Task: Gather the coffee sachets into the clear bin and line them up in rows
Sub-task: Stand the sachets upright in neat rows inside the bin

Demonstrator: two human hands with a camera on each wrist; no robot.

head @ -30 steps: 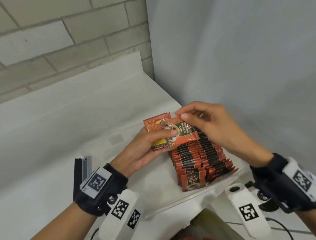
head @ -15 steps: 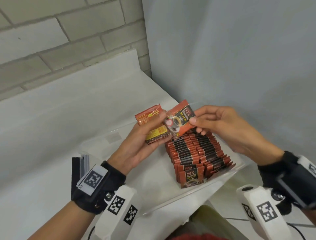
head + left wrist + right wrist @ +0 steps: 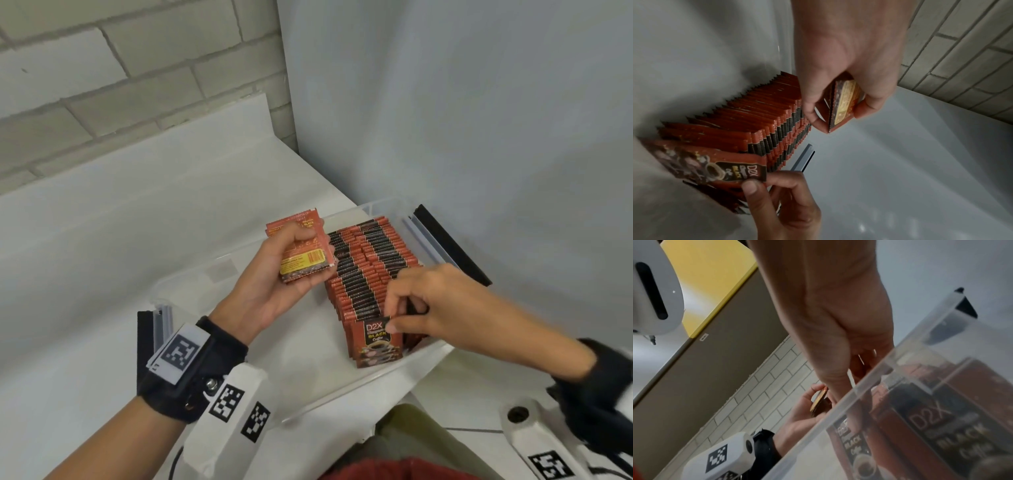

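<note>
- Sachets (image 3: 368, 274): two packed rows are seen standing on edge in the bin (image 3: 404, 371), along its right side, with the rest of the bin floor bare.
- One sachet (image 3: 376, 342), carried over the rows half a second ago, has now been brought down to the near end of the left row, face toward the camera.
- Its top corner is pinched between thumb and forefinger of the right hand (image 3: 442, 305); the other fingers are curled above the rows. In the left wrist view the same pinch is shown on the printed front (image 3: 719, 168).
- The left hand (image 3: 274, 284) has been kept raised over the bin, beside the far end of the rows, and a small stack (image 3: 301, 253) of sachets is gripped in it, fingers curled round, yellow-labelled backs showing.
- That stack has been thinned by one since a second ago, so a feed-and-place rhythm is judged to be running: stock held left, single pieces set down right.
- The placed sachet looks seated against its row but is not yet let go; release is judged to be the next call.
- A slight lean toward the near wall is suggested, so a slump forward is the risk once the pinch is dropped.
- The bin is set on the white surface (image 3: 102, 240); no loose sachets are visible there, so the stack in hand may be the last of them.
</note>
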